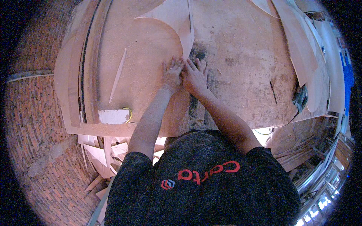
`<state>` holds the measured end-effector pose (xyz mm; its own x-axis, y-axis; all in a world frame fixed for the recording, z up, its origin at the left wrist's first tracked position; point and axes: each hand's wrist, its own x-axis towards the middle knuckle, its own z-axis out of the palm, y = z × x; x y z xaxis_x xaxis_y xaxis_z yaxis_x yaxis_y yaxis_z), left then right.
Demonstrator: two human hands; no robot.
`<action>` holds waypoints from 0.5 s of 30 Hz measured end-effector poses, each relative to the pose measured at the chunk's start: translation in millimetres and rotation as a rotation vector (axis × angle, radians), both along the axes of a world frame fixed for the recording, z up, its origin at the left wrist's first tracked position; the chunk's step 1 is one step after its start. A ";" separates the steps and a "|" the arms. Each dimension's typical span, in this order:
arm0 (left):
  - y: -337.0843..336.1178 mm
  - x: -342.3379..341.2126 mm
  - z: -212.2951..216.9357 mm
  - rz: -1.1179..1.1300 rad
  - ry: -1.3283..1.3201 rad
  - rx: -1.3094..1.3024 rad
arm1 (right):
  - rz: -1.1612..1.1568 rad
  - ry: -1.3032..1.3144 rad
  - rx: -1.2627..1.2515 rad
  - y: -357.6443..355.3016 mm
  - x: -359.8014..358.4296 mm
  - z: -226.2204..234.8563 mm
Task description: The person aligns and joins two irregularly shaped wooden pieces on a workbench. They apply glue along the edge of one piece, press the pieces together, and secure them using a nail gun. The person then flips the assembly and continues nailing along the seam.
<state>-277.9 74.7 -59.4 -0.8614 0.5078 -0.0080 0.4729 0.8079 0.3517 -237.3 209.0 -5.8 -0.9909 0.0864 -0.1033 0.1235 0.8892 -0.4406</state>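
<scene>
Hands (183, 75) flat on curved plywood sheet (151, 49)

offcut wood scraps (103, 150) lie heaped on the brick floor (34, 124); a power tool (300, 98) rests at the workbench's (241, 56) right edge.

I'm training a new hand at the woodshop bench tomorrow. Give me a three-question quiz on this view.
1. True or false: both hands lie flat, side by side, on the plywood sheet.
2. Where is the white block? A) at the bench's near edge, to the person's left B) beside the power tool C) under the right hand
3. Name the floor material left of the workbench.

Key
1. True: the left hand and right hand press palm down, thumbs together, holding nothing.
2. A
3. Brick floor, with wood offcuts piled by the bench.
</scene>
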 end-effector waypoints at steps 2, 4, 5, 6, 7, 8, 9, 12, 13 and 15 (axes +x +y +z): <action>-0.2 -1.1 -2.4 -0.008 0.063 0.031 | 0.006 -0.004 0.009 0.2 -0.9 0.7; -0.7 -2.4 -5.1 -0.007 0.087 0.057 | 0.019 -0.023 0.034 0.8 -1.9 1.5; -0.8 -3.1 -6.5 -0.005 0.086 0.068 | 0.019 -0.032 0.031 1.1 -2.5 1.7; -0.9 -3.7 -7.9 -0.001 0.086 0.074 | 0.019 -0.031 0.031 1.2 -3.1 1.7; -0.8 -4.4 -9.3 0.003 0.091 0.075 | 0.019 -0.020 0.036 1.5 -3.8 1.5; -0.5 -5.3 -10.5 0.008 0.098 0.071 | 0.013 -0.025 0.029 1.2 -4.7 1.2; 0.0 -6.0 -11.4 0.015 0.082 0.049 | 0.008 -0.018 0.028 1.0 -5.6 0.7; 0.7 -7.8 -11.8 0.020 0.088 0.021 | 0.007 -0.019 0.036 0.7 -7.4 -0.7; 0.7 -8.1 -11.2 0.016 0.129 0.058 | 0.009 -0.032 0.046 0.7 -7.9 -1.2; 0.5 -8.2 -8.9 0.017 0.109 0.035 | 0.007 -0.023 0.033 0.8 -8.6 -1.9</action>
